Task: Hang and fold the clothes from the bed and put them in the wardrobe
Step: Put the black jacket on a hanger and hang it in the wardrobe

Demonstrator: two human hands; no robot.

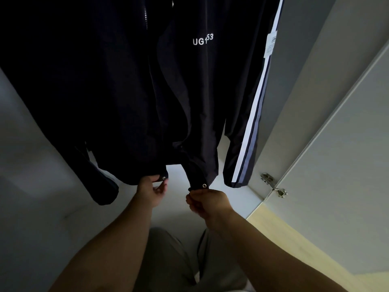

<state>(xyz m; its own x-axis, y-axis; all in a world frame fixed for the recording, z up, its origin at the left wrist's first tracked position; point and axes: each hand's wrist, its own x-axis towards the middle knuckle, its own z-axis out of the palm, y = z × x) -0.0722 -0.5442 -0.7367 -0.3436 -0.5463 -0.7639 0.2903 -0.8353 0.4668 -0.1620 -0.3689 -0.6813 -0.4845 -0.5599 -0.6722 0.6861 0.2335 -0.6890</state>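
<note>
A dark navy jacket (117, 85) is hanging inside the wardrobe, filling the upper half of the frame, and the person is holding its two bottom front corners, probably to line up the zipper ends or straighten the open front so it hangs neatly. The left hand (152, 191) is gripping the left hem corner just beside a metal snap (163, 177), its fingers curling loosely under the fabric. The right hand (207, 202) is pinching the base of the other front edge, fingers pressed together just below a second snap (204, 186) and the end of the zipper (188, 178). A striped sleeve (247, 131) is dangling at centre right, near the wardrobe door (336, 133) and its hinge (273, 185). The hanger and rail are lying beyond the top edge, so how the jacket is hanging cannot be seen. The dim interior is hiding fabric detail, the white chest lettering (203, 40) is partly creased, and the paper tag (271, 43) is unreadable.
</note>
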